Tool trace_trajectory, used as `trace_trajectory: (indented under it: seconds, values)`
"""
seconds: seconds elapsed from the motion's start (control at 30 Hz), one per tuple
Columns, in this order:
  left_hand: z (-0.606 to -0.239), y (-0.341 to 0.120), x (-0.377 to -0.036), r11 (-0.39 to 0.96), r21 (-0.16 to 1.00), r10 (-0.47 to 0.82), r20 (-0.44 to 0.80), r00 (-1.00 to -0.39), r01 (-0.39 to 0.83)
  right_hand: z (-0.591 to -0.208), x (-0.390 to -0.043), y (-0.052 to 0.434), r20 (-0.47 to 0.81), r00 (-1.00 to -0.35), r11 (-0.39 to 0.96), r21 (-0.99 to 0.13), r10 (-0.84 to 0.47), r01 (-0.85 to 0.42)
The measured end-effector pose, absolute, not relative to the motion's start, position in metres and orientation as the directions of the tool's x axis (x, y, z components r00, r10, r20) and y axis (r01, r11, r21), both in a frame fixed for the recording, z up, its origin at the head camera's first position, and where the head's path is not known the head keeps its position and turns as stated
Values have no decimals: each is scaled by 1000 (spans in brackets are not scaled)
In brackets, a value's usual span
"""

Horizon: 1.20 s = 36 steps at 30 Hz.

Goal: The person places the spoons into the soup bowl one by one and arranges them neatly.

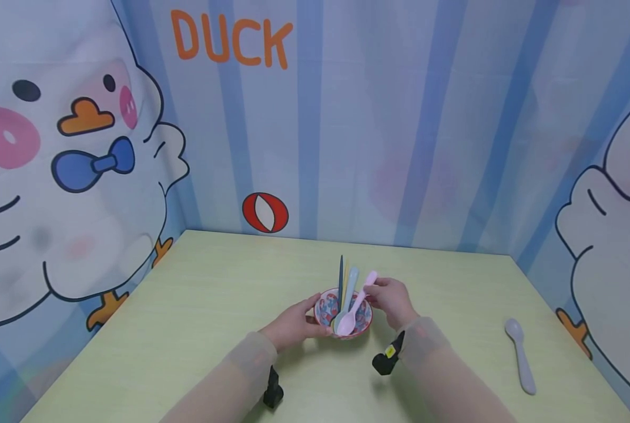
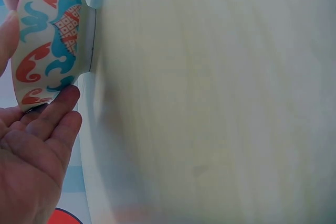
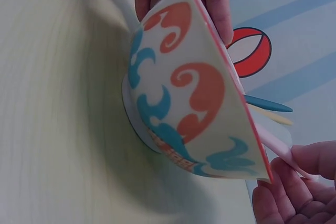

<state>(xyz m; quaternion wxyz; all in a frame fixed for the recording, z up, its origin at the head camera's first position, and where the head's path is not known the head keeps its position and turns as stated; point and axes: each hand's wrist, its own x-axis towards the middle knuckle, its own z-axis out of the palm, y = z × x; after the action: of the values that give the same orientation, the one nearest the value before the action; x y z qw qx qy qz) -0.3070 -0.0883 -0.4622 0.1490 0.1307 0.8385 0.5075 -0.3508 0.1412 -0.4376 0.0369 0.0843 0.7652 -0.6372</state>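
Note:
A patterned bowl [image 1: 325, 308] with a red rim stands at mid-table. My left hand [image 1: 296, 323] grips its left side; in the left wrist view the thumb is at the rim and the fingers [image 2: 60, 111] lie against the outer wall [image 2: 63, 30]. With thumb and fingers, my right hand [image 1: 394, 299] pinches the handle of a pink spoon [image 1: 361, 295], whose head lies inside the bowl. Beside it in the bowl lean a pale blue spoon [image 1: 351, 286], a thin dark blue handle [image 1: 341, 273] and a thin yellow handle [image 1: 345, 274]; their lower ends are partly hidden.
A greyish-lilac spoon [image 1: 521, 355] lies on the pale yellow table [image 1: 214, 282], to the right of my right forearm. Behind the table hangs a blue striped cloth backdrop [image 1: 341, 117] with duck drawings. Both wrists carry small black cameras [image 1: 386, 359].

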Motion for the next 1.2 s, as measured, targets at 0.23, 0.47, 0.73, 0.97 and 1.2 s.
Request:
trace_trajectory:
  seconds: [0.23, 0.47, 0.73, 0.97, 1.2]
  values:
    - [-463, -88, -307, 458, 887, 367, -121, -922, 66, -439, -352, 138, -178, -982, 165, -968, 70, 187]
    - [-462, -87, -306, 452, 890, 361, -123, -924, 58, -439, -352, 135, -198, -978, 174, -963, 66, 206]
    - [-462, -88, -306, 440, 896, 364, -123, -923, 54, -439, -352, 132, -196, -979, 208, -957, 58, 203]
    - [-462, -88, -307, 452, 890, 361, -123, -924, 58, -438, -354, 128, -211, -976, 212, -953, 55, 218]
    - [-462, -87, -307, 453, 890, 356, -131, -925, 48, -437, -352, 127, -221, -973, 235, -945, 60, 229]
